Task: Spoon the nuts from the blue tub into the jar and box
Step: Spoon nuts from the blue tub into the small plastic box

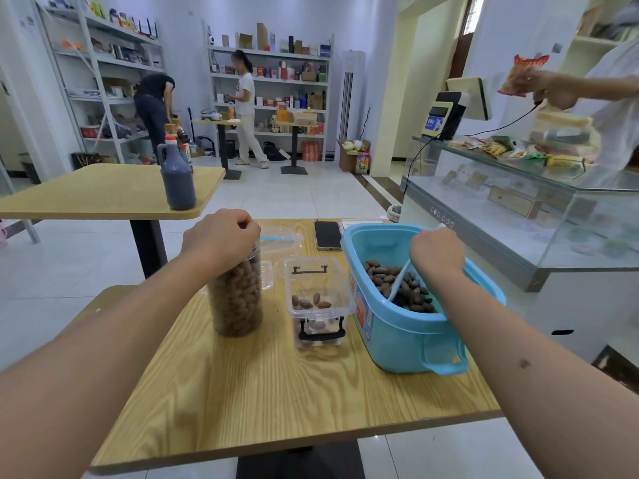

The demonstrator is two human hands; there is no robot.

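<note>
Few nuts (313, 301) lie in the box (318, 299) between the nearly full jar (237, 295) gripped by the left hand (221, 238) and the tub (408, 326), where the right hand (437, 252) holds the spoon (397, 283); a heaped spoon could spill nuts onto the counter (276, 392).

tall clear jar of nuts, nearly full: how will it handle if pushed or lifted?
Probably heavy for its size: the jar looks packed with nuts nearly to the top. Being tall and narrow, it may tip if pushed high up; the left hand rests on its top. The smooth clear plastic wall could be slippery.
</note>
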